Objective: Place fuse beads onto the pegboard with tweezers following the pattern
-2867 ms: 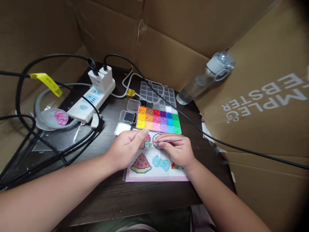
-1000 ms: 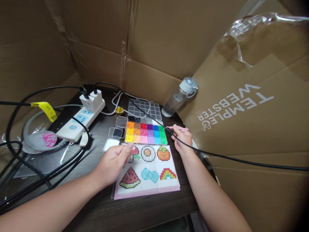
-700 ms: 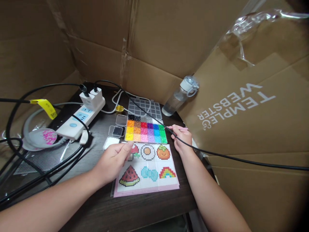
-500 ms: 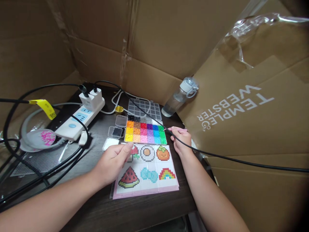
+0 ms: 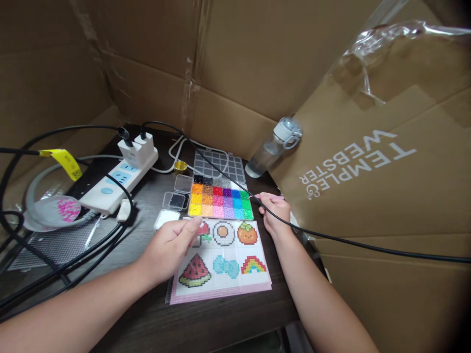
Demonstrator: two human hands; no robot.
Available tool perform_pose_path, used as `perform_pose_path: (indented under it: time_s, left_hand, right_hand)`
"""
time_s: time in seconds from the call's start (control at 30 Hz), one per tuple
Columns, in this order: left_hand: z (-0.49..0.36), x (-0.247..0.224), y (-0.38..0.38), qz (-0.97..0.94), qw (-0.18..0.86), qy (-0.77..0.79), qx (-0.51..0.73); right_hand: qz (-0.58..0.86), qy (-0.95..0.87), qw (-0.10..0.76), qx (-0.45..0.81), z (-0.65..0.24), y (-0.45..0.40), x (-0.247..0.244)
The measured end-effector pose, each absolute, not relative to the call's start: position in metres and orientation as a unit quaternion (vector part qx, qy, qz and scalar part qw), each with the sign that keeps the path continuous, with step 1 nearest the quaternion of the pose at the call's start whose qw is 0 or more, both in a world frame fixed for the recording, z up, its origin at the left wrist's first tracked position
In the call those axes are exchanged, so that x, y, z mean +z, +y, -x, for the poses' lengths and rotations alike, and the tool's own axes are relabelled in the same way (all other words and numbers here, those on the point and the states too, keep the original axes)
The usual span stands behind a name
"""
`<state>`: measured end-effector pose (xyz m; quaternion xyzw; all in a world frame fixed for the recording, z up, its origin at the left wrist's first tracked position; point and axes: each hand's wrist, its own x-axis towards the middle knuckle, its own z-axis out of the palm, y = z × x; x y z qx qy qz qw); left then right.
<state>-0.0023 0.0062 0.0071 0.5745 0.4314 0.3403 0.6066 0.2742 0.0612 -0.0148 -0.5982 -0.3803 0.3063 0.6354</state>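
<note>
My right hand (image 5: 275, 215) is closed around pink tweezers (image 5: 271, 197), whose tip points left, close to the green compartments of the bead box (image 5: 190, 214). This box holds small beads sorted by colour. Over the left edge of the pattern sheet (image 5: 221, 291), my left hand (image 5: 171, 250) has its fingers curled and its thumb pressed on top; whatever may be in it is hidden. On the sheet are pixel pictures, among them a watermelon slice, a fried egg, an orange fruit and a rainbow. The hand covers part of the mushroom picture.
A black cable (image 5: 346, 242) crosses above the bead box and my right wrist. Left stand a power strip (image 5: 105, 196) and a dish of pink beads (image 5: 44, 220). Small lidded boxes (image 5: 167, 218), a gold cup (image 5: 180, 166) and a water bottle (image 5: 268, 149) surround the box. Cardboard walls (image 5: 235, 59) enclose the table.
The view has shifted slightly, so the things on the table appear a little further left. Both hands keep nearly the same pose.
</note>
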Motion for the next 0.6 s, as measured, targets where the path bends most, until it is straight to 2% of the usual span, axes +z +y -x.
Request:
perform_pose_path:
  time_s: [0.6]
  left_hand:
    - [0.002, 0.008, 0.006, -0.576, 0.604, 0.434, 0.338]
  right_hand:
    - [0.592, -0.384, 0.621, 0.343, -0.277, 0.055, -0.004]
